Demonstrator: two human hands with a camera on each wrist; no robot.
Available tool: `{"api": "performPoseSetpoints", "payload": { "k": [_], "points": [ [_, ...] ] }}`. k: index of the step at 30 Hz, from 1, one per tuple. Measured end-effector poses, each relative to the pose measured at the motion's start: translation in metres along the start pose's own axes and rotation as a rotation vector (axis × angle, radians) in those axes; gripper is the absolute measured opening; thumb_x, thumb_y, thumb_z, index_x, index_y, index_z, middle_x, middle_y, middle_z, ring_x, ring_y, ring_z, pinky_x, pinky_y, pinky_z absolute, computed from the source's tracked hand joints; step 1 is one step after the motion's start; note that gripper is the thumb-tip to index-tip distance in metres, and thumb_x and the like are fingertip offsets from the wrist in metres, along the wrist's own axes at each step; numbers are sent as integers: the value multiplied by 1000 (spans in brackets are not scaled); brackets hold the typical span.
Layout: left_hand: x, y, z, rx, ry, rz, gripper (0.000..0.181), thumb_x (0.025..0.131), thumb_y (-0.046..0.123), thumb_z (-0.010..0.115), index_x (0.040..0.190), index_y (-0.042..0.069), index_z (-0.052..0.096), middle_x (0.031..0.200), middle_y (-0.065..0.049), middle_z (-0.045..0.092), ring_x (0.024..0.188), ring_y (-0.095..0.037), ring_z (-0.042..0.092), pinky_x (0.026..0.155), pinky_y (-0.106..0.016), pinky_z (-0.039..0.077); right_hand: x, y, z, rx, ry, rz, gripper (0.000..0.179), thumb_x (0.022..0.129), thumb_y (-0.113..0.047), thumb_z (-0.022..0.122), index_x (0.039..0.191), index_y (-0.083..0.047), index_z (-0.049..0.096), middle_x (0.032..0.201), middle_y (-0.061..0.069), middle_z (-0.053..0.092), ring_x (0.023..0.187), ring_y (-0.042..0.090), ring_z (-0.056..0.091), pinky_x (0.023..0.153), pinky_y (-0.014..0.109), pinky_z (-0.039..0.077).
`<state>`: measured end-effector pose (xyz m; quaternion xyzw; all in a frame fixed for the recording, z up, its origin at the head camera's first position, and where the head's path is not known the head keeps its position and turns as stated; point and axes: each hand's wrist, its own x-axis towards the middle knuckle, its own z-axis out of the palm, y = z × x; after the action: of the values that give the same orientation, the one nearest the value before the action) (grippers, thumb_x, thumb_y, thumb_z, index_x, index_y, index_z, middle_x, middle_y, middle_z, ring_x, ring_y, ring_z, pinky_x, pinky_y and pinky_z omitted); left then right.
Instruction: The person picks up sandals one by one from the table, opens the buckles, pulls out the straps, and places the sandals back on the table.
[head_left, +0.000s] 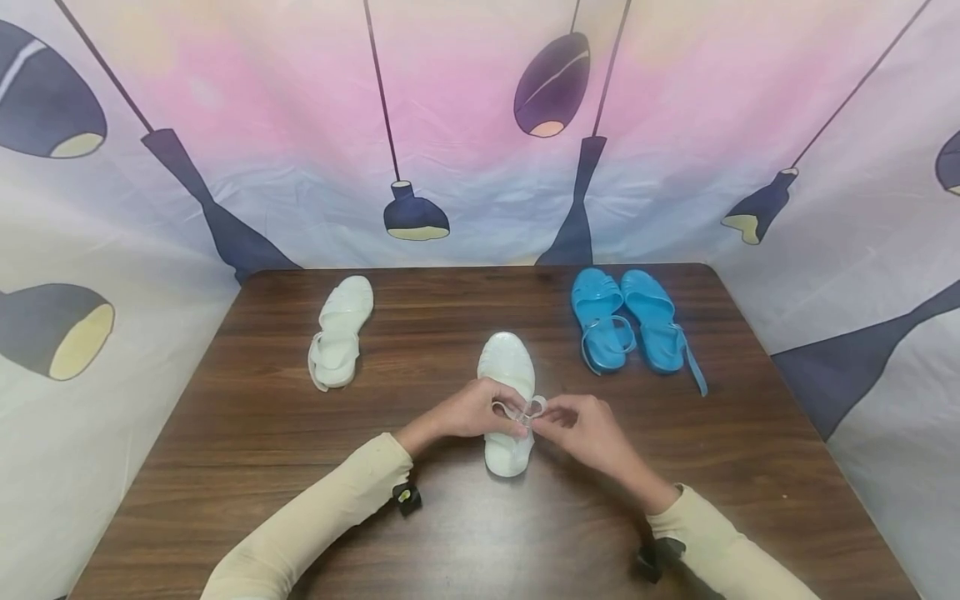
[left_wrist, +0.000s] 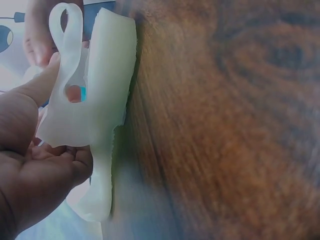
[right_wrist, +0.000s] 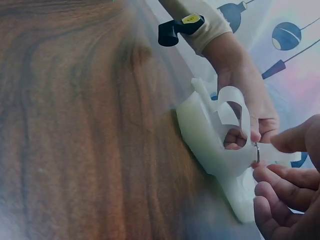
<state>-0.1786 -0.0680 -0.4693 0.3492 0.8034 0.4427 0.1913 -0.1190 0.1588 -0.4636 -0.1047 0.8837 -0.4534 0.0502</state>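
Observation:
A white jelly sandal [head_left: 506,360] lies on the table, toe pointing away, between both hands. My left hand [head_left: 474,410] reaches over it from the left and pinches the ankle strap [left_wrist: 72,40] near the buckle. From the right, my right hand [head_left: 588,429] pinches the strap's loose part beside the small metal buckle [right_wrist: 257,152], thumb above and fingers below. In the right wrist view, the strap stands up in a loop over the heel, with left-hand fingers [right_wrist: 234,139] showing through it.
Another white sandal [head_left: 348,300] lies at the back left of the brown wooden table [head_left: 247,467]. Two blue sandals [head_left: 596,292] lie side by side at the back right, one strap hanging loose. A lamp-patterned cloth [head_left: 480,125] hangs behind the table.

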Motion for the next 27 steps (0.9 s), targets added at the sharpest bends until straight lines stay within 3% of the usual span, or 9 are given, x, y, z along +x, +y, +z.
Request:
{"api": "performPoseSetpoints", "payload": {
  "k": [10, 27],
  "points": [
    [0, 1, 1, -36, 5, -28, 22, 84, 21, 86, 100, 9, 75, 92, 4, 74, 87, -4, 65, 81, -23, 56, 1, -5, 0, 2, 28, 19, 16, 86, -25, 84, 96, -13, 79, 84, -5, 76, 73, 9, 68, 67, 27, 58],
    [2, 2, 1, -33, -3, -38, 18, 83, 19, 86, 92, 11, 74, 85, 8, 71, 84, -4, 63, 79, -23, 54, 1, -14, 5, -19, 129, -62, 16, 81, -15, 87, 94, -9, 80, 84, 0, 78, 72, 7, 70, 63, 23, 58]
  ]
}}
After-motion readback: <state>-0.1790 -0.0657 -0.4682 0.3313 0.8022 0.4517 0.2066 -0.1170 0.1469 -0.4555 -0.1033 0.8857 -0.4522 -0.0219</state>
